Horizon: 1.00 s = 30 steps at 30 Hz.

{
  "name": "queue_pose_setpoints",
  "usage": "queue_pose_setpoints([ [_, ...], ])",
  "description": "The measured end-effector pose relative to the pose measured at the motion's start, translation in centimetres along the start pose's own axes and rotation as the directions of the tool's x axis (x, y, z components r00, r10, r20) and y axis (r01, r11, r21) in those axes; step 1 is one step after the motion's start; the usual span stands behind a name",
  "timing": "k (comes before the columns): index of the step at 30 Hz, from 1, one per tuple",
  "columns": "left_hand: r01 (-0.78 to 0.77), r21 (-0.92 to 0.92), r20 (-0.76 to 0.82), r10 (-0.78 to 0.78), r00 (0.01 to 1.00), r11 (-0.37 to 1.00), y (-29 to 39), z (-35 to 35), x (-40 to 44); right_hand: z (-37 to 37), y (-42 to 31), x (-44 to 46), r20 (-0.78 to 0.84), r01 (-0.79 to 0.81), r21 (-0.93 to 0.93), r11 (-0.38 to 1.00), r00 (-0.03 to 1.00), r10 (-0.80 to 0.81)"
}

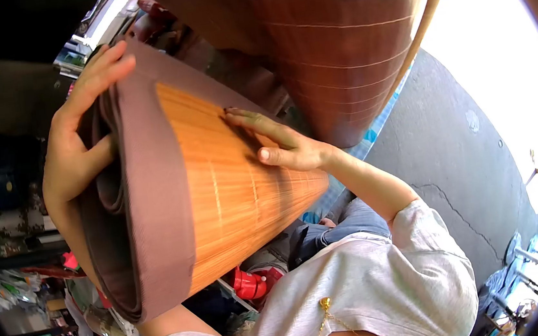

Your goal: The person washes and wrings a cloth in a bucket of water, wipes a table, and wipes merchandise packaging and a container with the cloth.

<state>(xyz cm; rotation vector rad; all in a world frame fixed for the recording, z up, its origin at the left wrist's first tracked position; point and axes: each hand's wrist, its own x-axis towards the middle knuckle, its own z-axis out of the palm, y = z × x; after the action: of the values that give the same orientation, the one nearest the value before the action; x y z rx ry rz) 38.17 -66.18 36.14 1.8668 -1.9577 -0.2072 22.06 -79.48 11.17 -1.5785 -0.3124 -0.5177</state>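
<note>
Mat roll [232, 184] is left of centre in my head view. I see the left hand [73, 148] clamped on its brown border [158, 198]; the right hand [289, 146], apart, rests with extended fingers on its side. Farther right is a darker roll [342, 51].

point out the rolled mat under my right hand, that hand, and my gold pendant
Rolled mat [218, 189]: head view, on its slatted outer face.
Right hand [298, 149]: head view, on its back.
Gold pendant [325, 303]: head view, on its middle.
</note>
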Motion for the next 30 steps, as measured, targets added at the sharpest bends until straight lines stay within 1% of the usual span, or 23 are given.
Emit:
queue_pose_setpoints([
  [1, 0.007, 0.026, 0.057, -0.009, 0.998, 1.0, 0.6, 0.3, 0.9, -0.5, 0.3, -0.2, 0.016, 0.049, -0.049, 0.998, 0.999, -0.048],
  [2, -0.06, 0.083, 0.053, 0.056, 0.997, 0.995, 0.3, 0.7, 1.8, -0.9, 0.5, -0.3, 0.018, 0.05, -0.03, 0.998, 0.999, -0.05],
  [3, -0.074, 0.075, 0.071, 0.069, 0.995, 0.994, 0.2, 0.6, 2.6, -1.3, 0.6, -0.5, 0.018, 0.049, -0.013, 0.999, 0.999, -0.049],
  [5, -0.022, 0.156, 0.121, 0.003, 0.993, 0.987, 0.3, 0.4, 3.7, -2.0, 0.6, 0.0, 0.045, 0.014, -0.019, 1.0, 0.999, -0.013],
  [6, -0.018, 0.25, 0.114, -0.011, 0.993, 0.968, 0.9, 0.5, 4.5, -2.3, 0.4, 0.5, 0.042, -0.015, -0.013, 1.0, 0.999, 0.015],
  [7, -0.025, 0.248, 0.121, -0.006, 0.993, 0.969, 1.0, 0.8, 5.1, -2.6, 0.4, 1.1, 0.043, -0.04, -0.006, 0.999, 0.998, 0.04],
  [9, 0.095, 0.341, -0.042, -0.086, 0.995, 0.935, 1.0, 1.2, 6.1, -3.9, 0.7, 3.1, 0.059, -0.072, 0.052, 0.996, 0.996, 0.069],
  [10, 0.191, 0.184, -0.177, -0.159, 0.971, 0.964, 1.1, 2.1, 6.5, -4.9, 0.7, 4.1, 0.086, -0.105, 0.108, 0.989, 0.992, 0.096],
  [11, 0.195, 0.193, -0.184, -0.16, 0.97, 0.962, 0.9, 2.2, 7.0, -6.1, 0.4, 5.0, 0.066, -0.105, 0.046, 0.993, 0.993, 0.102],
  [13, 0.372, 0.064, -0.204, -0.353, 0.913, 0.926, 0.4, 2.1, 8.4, -7.7, -0.6, 6.4, -0.042, -0.174, 0.017, 0.985, 0.984, 0.174],
  [14, 0.368, -0.027, -0.168, -0.367, 0.915, 0.93, 0.2, 2.2, 9.0, -8.0, -1.1, 6.4, -0.033, -0.164, 0.017, 0.986, 0.986, 0.164],
  [16, 0.372, -0.003, -0.203, -0.365, 0.909, 0.928, -0.1, 2.7, 9.7, -8.6, -2.1, 5.0, -0.176, -0.273, 0.0, 0.962, 0.947, 0.269],
  [18, 0.396, 0.016, -0.211, -0.383, 0.899, 0.918, 0.0, 2.8, 10.8, -8.7, -4.3, 1.6, -0.171, -0.161, 0.095, 0.982, 0.97, 0.175],
  [19, 0.39, 0.016, -0.222, -0.378, 0.899, 0.92, 0.1, 2.8, 11.3, -8.6, -5.3, -0.6, -0.189, 0.053, -0.011, 0.999, 0.981, -0.054],
  [20, 0.418, -0.022, -0.205, -0.413, 0.887, 0.908, 0.2, 3.0, 11.7, -8.8, -6.3, -2.4, -0.132, 0.101, -0.065, 0.993, 0.985, -0.109],
  [21, 0.443, -0.06, -0.181, -0.446, 0.877, 0.895, 0.2, 3.0, 12.1, -8.4, -6.2, -4.0, -0.158, 0.18, -0.123, 0.976, 0.967, -0.198],
  [22, 0.443, -0.019, -0.154, -0.44, 0.885, 0.897, 0.0, 2.7, 12.1, -8.0, -5.2, -5.6, -0.167, 0.203, -0.266, 0.942, 0.953, -0.253],
  [23, 0.426, -0.021, -0.155, -0.424, 0.892, 0.904, 0.1, 2.8, 12.0, -7.5, -4.0, -7.1, -0.174, 0.169, -0.394, 0.903, 0.951, -0.255],
  [25, 0.339, 0.088, -0.21, -0.315, 0.925, 0.937, 0.4, 3.0, 11.8, -6.1, -3.2, -8.4, -0.243, -0.08, -0.373, 0.924, 0.97, -0.014],
  [26, 0.338, 0.073, -0.161, -0.323, 0.933, 0.938, 0.4, 2.7, 11.7, -5.4, -2.3, -8.7, -0.255, -0.082, -0.384, 0.92, 0.967, -0.021],
  [27, 0.321, 0.075, -0.162, -0.306, 0.938, 0.944, 0.6, 2.9, 11.6, -4.6, -1.2, -8.6, -0.293, -0.095, -0.425, 0.9, 0.956, -0.037],
  [29, 0.137, -0.197, -0.445, -0.213, 0.87, 0.971, 0.8, 3.3, 11.1, -3.8, -0.3, -8.1, -0.329, -0.101, -0.482, 0.87, 0.942, -0.072],
  [30, -0.007, -0.157, -0.642, -0.097, 0.761, 0.988, 0.4, 2.8, 10.3, -3.6, -0.2, -7.8, -0.342, -0.091, -0.485, 0.87, 0.935, -0.093],
])
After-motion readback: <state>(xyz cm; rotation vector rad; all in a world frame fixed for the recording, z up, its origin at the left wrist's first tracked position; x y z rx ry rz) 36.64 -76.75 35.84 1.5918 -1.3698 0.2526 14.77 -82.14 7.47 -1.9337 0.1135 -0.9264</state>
